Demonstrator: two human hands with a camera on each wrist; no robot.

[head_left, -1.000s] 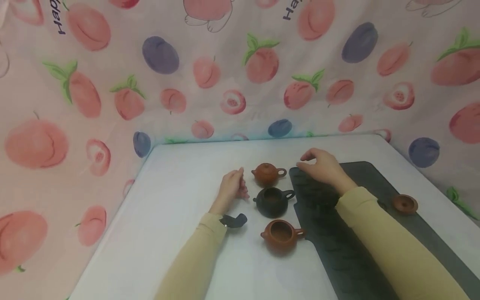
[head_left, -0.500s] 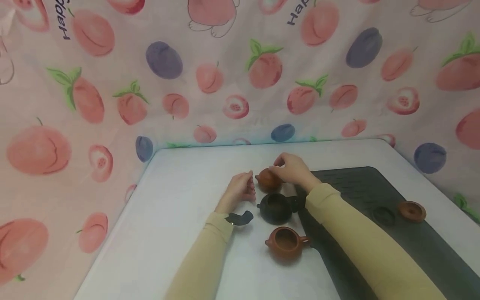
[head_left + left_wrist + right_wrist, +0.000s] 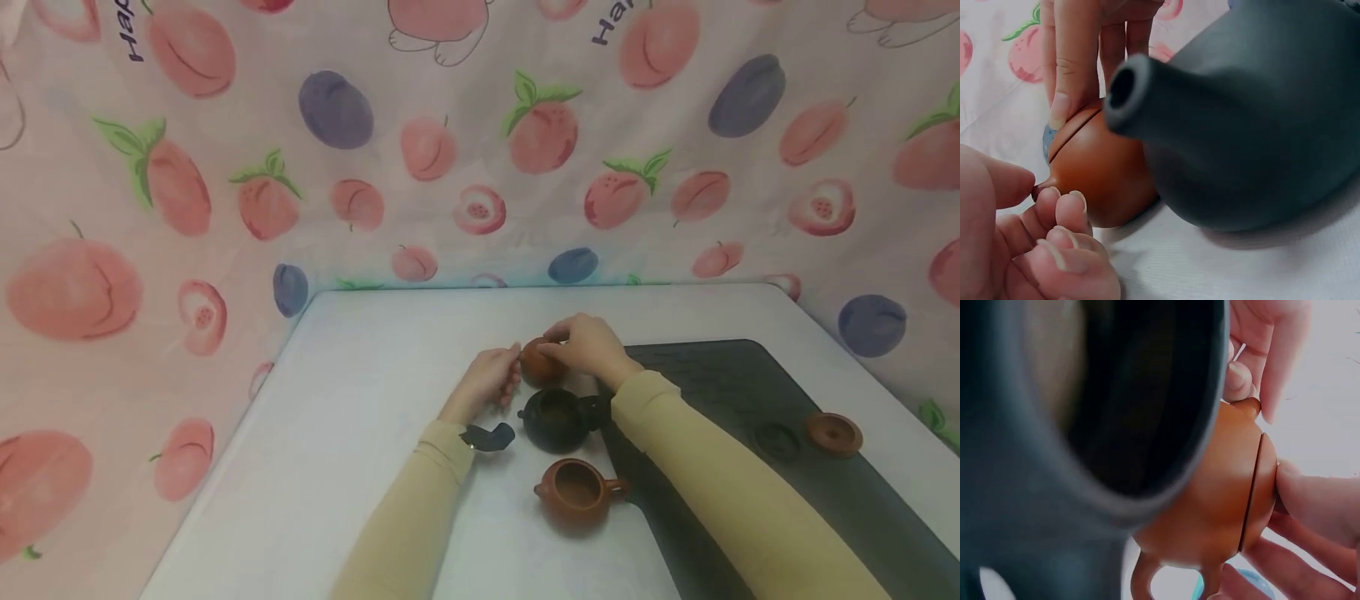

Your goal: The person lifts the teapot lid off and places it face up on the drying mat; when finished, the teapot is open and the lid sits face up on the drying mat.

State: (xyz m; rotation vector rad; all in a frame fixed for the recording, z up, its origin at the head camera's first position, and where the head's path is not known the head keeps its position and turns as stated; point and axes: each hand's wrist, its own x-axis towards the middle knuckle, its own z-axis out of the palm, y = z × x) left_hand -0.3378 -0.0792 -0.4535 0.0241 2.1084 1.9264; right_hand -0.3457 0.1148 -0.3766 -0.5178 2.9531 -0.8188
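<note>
A small lidded brown teapot (image 3: 536,368) stands at the far end of a row of three on the white table (image 3: 360,433). My right hand (image 3: 558,346) reaches over it, and its fingers (image 3: 1072,62) curl onto the lid (image 3: 1263,487). From the left, my left hand (image 3: 510,367) pinches the spout tip (image 3: 1038,187) between thumb and fingers. Just nearer sits an open black teapot (image 3: 558,417), which fills both wrist views. An open brown teapot (image 3: 577,492) stands nearest me.
A dark ridged tray (image 3: 720,392) covers the table's right side, with a black lid (image 3: 776,442) and a brown lid (image 3: 834,433) on it. Peach-print cloth (image 3: 225,208) hangs behind and to the left. A dark strap piece (image 3: 487,436) lies by my left wrist.
My right hand has moved left off the tray and come down on the far brown teapot's lid. My left hand has edged right to the spout.
</note>
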